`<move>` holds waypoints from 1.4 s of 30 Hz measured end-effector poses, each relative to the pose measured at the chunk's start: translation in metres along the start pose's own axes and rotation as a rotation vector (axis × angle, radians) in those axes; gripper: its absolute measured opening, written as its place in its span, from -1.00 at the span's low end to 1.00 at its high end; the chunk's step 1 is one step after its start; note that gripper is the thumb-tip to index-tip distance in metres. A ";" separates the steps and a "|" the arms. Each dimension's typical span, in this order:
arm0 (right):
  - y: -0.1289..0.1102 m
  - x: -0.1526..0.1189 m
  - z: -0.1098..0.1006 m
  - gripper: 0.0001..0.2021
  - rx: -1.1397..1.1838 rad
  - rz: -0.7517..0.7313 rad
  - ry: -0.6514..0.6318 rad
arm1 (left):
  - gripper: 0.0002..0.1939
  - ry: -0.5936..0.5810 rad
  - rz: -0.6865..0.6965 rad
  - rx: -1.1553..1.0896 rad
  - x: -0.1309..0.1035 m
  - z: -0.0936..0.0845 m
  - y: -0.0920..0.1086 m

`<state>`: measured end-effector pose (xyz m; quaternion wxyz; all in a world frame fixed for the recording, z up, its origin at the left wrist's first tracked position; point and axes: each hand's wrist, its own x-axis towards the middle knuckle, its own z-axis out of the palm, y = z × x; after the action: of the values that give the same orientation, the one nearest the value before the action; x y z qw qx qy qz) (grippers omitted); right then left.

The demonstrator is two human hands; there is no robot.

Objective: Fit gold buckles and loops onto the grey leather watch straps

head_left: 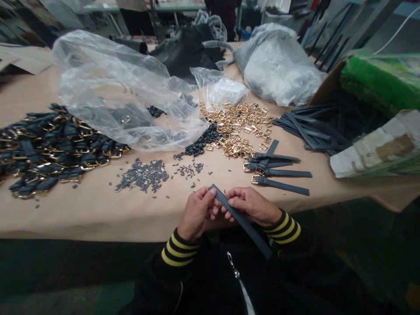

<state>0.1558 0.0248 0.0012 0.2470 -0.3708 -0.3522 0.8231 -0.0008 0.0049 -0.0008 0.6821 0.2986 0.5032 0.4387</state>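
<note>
In the lower middle, the left hand's fingers pinched the top end of a gray strap; the right hand's pinched just below. This seemed the getting-ready step; next likely needed steady fingers.

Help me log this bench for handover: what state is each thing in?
Strap: held slanting, no buckle showing
Left hand: pinching the strap's upper end
Right hand: gripping the strap farther down
Buckled straps: lying, some overlapping
Gold buckles: loose, heaped
Small pieces: loose, scattered
Clear bag: crumpled
Big bag: bulging
Box: open, strips sticking out
</note>
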 end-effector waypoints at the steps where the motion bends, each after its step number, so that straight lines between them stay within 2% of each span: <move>1: -0.001 0.001 0.000 -0.78 0.003 -0.004 -0.005 | -0.74 -0.003 -0.001 -0.007 0.000 0.000 0.001; 6: -0.005 0.009 0.004 -0.77 -0.087 -0.077 -0.032 | -0.76 0.046 0.028 -0.054 0.000 -0.001 0.003; 9: -0.006 0.010 0.006 -0.78 -0.164 -0.157 -0.062 | -0.75 0.028 -0.027 -0.115 0.000 0.000 0.004; 12: -0.006 0.010 0.007 -0.77 -0.187 -0.177 -0.076 | -0.79 0.041 -0.020 -0.021 0.002 -0.001 0.004; 14: -0.006 0.011 0.007 -0.77 -0.189 -0.164 -0.064 | -0.81 0.183 0.160 0.206 0.002 -0.001 0.002; 16: -0.006 0.012 0.007 -0.77 -0.184 -0.153 -0.041 | -0.86 0.340 0.439 0.505 0.000 -0.001 0.001; 18: -0.006 0.012 0.007 -0.77 -0.175 -0.156 -0.019 | -0.94 0.360 0.637 0.739 -0.003 0.000 -0.001; 21: -0.006 0.013 0.007 -0.78 -0.179 -0.175 0.002 | -0.86 0.246 0.662 0.842 -0.008 0.001 -0.003; 25: -0.003 0.014 0.007 -0.78 -0.216 -0.203 0.026 | -0.89 0.213 0.670 0.837 -0.008 0.001 -0.008; 27: -0.002 0.016 0.007 -0.77 -0.232 -0.219 0.044 | -0.89 0.235 0.739 0.877 -0.005 0.003 -0.011; 29: -0.002 0.018 0.008 -0.76 -0.229 -0.224 0.069 | -0.89 0.261 0.864 0.919 -0.003 0.006 -0.014; 31: -0.003 0.019 0.008 -0.77 -0.206 -0.214 0.109 | -0.88 0.239 0.958 0.937 -0.003 0.006 -0.014; 33: -0.005 0.020 0.005 -0.81 -0.187 -0.197 0.144 | -0.84 0.145 0.916 0.941 -0.002 0.002 -0.007; 35: -0.007 0.020 0.000 -0.86 -0.191 -0.188 0.168 | -0.76 0.058 0.796 0.973 0.003 -0.008 0.006; 36: -0.007 0.020 -0.002 -0.89 -0.201 -0.185 0.174 | -0.72 0.056 0.777 1.007 0.008 -0.014 0.015; 39: -0.009 0.020 -0.007 -0.89 -0.220 -0.154 0.178 | -0.75 0.262 0.828 1.239 0.038 -0.030 0.040; 42: -0.010 0.022 -0.008 -0.81 -0.187 -0.127 0.160 | -0.85 0.381 0.770 1.453 0.076 -0.039 0.055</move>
<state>0.1506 0.0487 -0.0043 0.2901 -0.4334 -0.4292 0.7374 -0.0457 0.0954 0.0012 0.0265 0.7347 0.6299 0.2506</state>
